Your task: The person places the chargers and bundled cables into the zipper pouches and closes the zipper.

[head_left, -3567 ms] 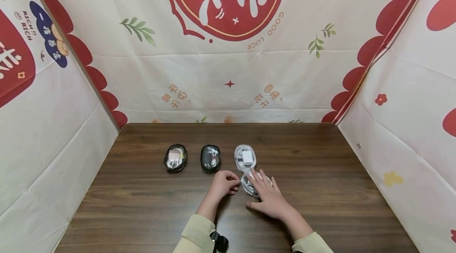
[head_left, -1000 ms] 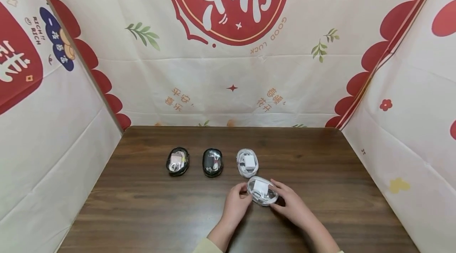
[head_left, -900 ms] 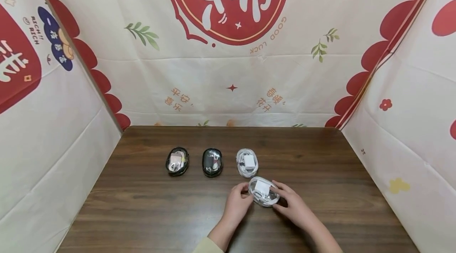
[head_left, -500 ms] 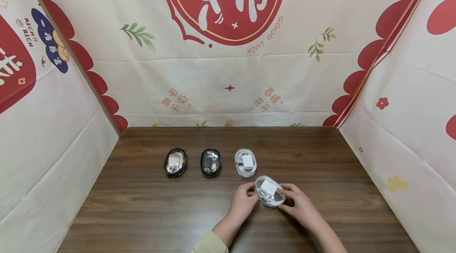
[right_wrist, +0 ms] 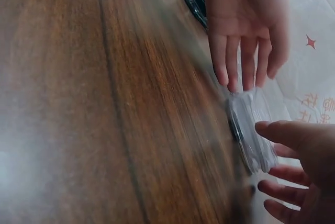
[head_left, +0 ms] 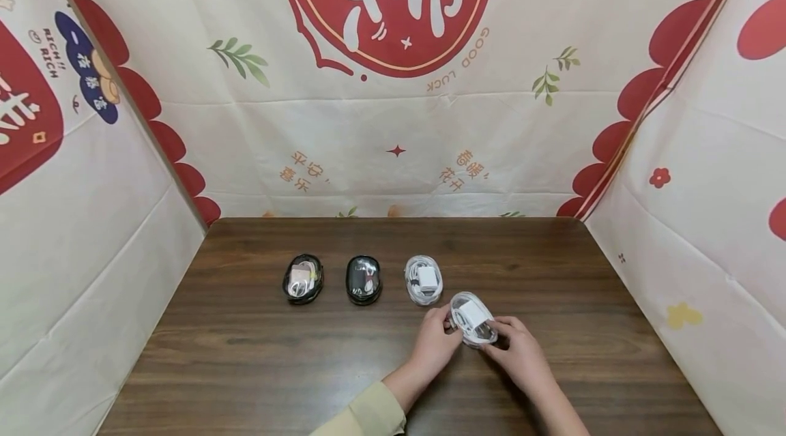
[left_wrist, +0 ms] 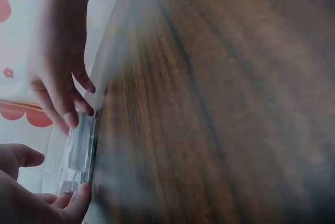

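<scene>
In the head view my left hand (head_left: pixel 434 340) and right hand (head_left: pixel 520 356) hold opposite sides of a clear oval case with a whitish rim (head_left: pixel 473 319), a white charger block and coiled cable inside. The left fingers are at its left edge; the right thumb and fingers grip its lower right side. In the right wrist view the case (right_wrist: pixel 251 130) stands between the right hand (right_wrist: pixel 309 156) and the left hand (right_wrist: pixel 248 20). The left wrist view shows the case (left_wrist: pixel 78 150) edge-on. Whether it touches the table is unclear.
Behind the held case sits a similar white-rimmed case (head_left: pixel 424 280). To its left lie a black-rimmed case with dark contents (head_left: pixel 363 280) and another with a pinkish block (head_left: pixel 303 279). The brown wooden table (head_left: pixel 245 368) is enclosed by printed cloth walls (head_left: pixel 393 115).
Both hands have brought the white-rimmed case rightward and then slightly away from me, turning it a little. It stands farther from the white case behind it. The three other cases keep their places.
</scene>
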A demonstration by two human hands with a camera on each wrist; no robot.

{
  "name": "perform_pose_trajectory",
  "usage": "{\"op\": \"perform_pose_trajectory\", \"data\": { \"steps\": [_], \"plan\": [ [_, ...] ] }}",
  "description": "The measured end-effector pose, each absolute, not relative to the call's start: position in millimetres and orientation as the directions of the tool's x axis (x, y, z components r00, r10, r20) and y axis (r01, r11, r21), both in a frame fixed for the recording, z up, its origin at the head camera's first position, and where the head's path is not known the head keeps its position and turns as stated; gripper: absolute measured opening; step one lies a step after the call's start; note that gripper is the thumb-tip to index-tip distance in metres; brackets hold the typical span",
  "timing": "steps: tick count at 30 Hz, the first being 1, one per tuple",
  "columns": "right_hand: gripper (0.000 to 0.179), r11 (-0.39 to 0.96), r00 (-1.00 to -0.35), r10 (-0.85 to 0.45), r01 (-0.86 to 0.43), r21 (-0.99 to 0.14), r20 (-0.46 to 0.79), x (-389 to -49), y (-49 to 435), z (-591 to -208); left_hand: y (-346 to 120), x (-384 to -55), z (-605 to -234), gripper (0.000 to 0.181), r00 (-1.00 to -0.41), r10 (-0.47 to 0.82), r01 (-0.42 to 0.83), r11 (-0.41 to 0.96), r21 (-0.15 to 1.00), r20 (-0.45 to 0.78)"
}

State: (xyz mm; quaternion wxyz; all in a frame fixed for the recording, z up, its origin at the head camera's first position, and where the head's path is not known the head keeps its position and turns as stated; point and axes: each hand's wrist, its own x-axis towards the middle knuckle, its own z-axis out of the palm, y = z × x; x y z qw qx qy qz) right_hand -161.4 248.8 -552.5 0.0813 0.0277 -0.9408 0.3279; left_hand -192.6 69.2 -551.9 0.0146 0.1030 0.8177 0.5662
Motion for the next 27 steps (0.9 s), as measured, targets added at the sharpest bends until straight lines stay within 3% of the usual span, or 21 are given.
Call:
{"op": "perform_pose_trajectory", "data": {
  "steps": [12,21,27],
  "plan": [
    [0.043,0.788,-0.980,0.121,-0.003,-0.616,0.158,-177,249,-550,91,-212,-552,0.056,-0.977,0.194,0.165,0.422,0.891,0.089],
    [0.042,0.807,-0.967,0.150,0.000,-0.591,0.206,-192,250,-552,100,-226,-548,0.053,-0.973,0.216,0.175,0.455,0.873,0.083],
    [0.042,0.812,-0.967,0.168,0.025,-0.583,0.193,-200,253,-550,103,-230,-549,0.039,-0.960,0.239,0.248,0.485,0.839,0.145]
  ]
}}
